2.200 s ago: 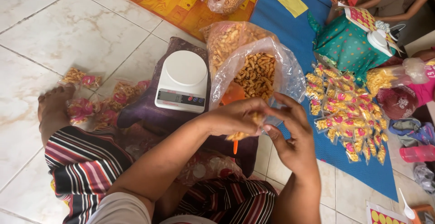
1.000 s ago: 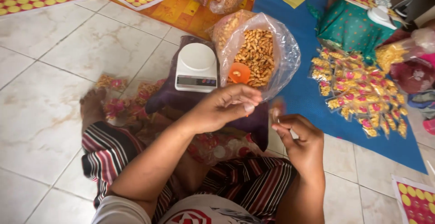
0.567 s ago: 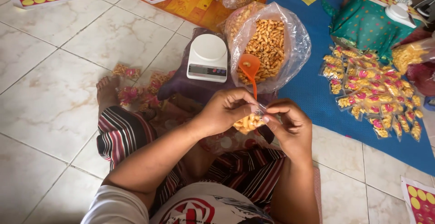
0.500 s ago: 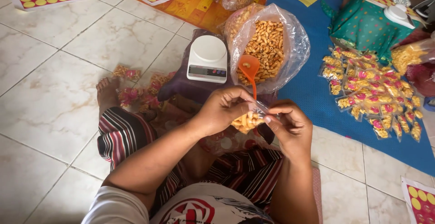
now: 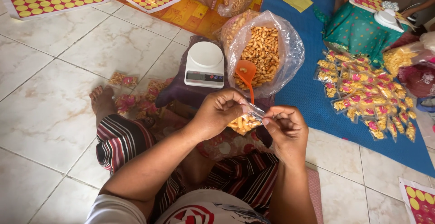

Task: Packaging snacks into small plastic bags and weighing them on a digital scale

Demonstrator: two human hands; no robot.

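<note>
Since the frame half a second ago your hands have barely shifted; your left hand (image 5: 220, 114) is closed around the small snack packet (image 5: 244, 122) held above your lap, your right hand (image 5: 286, 129) pinching its clear top; keep that edge flat and taut, clear of the orange scoop (image 5: 246, 73).
</note>
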